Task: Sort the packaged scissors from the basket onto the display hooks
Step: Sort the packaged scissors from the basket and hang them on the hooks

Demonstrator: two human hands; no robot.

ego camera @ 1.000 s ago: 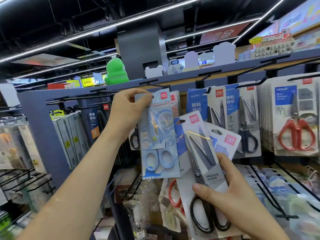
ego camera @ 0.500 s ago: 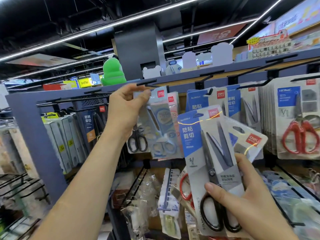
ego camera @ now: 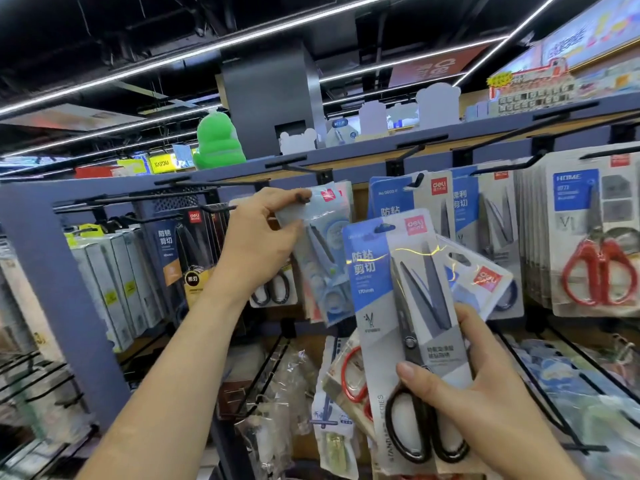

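Pinching the top edge of the pale blue scissors pack (ego camera: 325,258) between thumb and fingertips, the left hand (ego camera: 258,244) is holding it up at the far rail in the head view, just under a black hook (ego camera: 304,169). Whether the hang hole is on the wire, I cannot tell. Best play, I'd say: levelling the card, feeling for the hook tip with the hole, sliding straight back. Nearer, to the right, the right hand (ego camera: 485,403) is clamping the black-handled scissors pack (ego camera: 408,306), with a second card (ego camera: 485,278) fanned behind. Matching blue packs (ego camera: 398,202) are hanging just beyond. The basket is out of shot.
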